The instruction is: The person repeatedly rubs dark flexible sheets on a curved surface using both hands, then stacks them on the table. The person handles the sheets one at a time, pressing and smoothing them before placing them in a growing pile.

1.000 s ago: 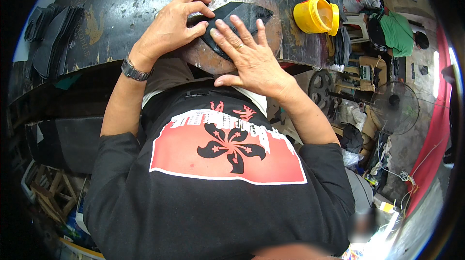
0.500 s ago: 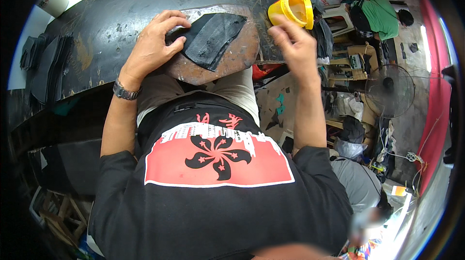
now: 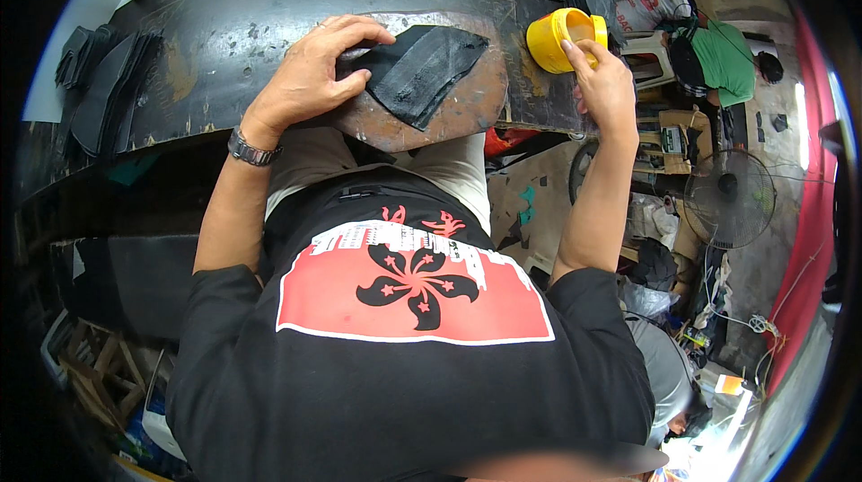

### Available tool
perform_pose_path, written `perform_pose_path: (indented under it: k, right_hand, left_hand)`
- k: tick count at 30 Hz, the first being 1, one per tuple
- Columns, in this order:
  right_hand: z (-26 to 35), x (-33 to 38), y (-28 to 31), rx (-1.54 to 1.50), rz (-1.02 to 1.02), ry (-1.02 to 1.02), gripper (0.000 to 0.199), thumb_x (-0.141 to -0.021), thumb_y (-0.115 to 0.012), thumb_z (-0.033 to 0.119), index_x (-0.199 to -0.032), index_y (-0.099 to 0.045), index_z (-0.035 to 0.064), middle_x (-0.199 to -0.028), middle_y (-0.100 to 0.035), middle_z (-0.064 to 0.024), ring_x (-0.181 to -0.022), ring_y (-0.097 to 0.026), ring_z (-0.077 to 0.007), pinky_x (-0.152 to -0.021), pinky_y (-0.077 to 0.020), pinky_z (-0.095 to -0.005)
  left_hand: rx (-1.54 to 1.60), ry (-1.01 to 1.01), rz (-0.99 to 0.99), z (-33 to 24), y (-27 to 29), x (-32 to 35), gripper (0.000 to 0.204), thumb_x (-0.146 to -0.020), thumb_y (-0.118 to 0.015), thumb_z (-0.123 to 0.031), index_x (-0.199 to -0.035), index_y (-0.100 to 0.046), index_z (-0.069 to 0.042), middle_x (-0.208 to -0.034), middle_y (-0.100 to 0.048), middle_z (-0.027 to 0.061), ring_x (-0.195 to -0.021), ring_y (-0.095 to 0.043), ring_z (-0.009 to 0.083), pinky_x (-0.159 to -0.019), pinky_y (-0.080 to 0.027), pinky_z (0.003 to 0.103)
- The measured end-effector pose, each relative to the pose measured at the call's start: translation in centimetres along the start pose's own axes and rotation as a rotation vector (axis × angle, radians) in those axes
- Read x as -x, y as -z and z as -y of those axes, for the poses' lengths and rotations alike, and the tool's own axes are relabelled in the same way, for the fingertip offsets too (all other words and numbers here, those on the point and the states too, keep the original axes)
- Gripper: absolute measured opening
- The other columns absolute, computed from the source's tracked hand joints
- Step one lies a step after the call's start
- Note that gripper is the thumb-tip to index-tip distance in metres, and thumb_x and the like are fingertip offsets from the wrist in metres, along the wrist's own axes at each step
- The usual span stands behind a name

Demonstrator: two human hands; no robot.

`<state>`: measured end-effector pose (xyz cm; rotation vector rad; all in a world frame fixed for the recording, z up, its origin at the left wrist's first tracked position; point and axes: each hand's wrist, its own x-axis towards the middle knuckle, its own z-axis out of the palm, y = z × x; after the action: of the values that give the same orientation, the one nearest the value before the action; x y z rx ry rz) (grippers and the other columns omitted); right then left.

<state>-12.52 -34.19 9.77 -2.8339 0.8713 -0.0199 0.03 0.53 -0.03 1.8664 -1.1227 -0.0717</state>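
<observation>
Fingers (image 3: pixel 346 33) of the left hand (image 3: pixel 310 78) are spread and pressed flat on the near-left end of a black patch (image 3: pixel 422 69); nothing is gripped, the patch is only pinned down. The patch is laid on a rounded brown board (image 3: pixel 467 109) at the bench (image 3: pixel 224 24) edge, its long axis run from the left hand toward the upper right, with the broad end pointed to the yellow tub (image 3: pixel 561 37). The left wrist, ringed by a watch (image 3: pixel 249 150), is bent so the palm is turned down, and the forearm is brought in from below.

The right hand (image 3: pixel 606 82) is raised beside the tub, its fingertips curled at the tub's open rim and touching it; whether anything is pinched cannot be told. The right forearm is held nearly upright in the picture. Stacks of black pieces (image 3: pixel 103 87) are seen at the bench's left end.
</observation>
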Motion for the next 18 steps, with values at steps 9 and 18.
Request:
perform_pose_path:
  k: [9,18]
  right_hand:
    - [3.3,5.8,-1.9,0.024,-0.241,0.335,0.044,-0.094,-0.065,0.052,-0.108,-0.074,0.0114,-0.105,-0.072,-0.0197,-0.090,-0.071,-0.0401,-0.077,-0.0569,-0.0462]
    - [8.9,3.6,-11.9,0.054,-0.064,0.726,0.070,-0.099,-0.041,0.068,-0.156,-0.044,0.0262,-0.169,-0.023,-0.0102,-0.158,-0.004,-0.0355,-0.119,0.0031,-0.0686]
  left_hand:
    - [0.060,0.078,0.023,-0.3,-0.1,-0.2,0.064,-0.077,-0.067,-0.003,-0.140,-0.056,-0.010,-0.140,-0.057,0.0134,-0.125,-0.059,0.0293,-0.113,-0.045,0.039]
    - [0.017,0.039,-0.059,0.2,-0.7,0.1,0.084,-0.074,-0.069,-0.004,-0.153,-0.042,-0.014,-0.146,-0.053,0.0147,-0.130,-0.056,0.0307,-0.116,-0.042,0.041]
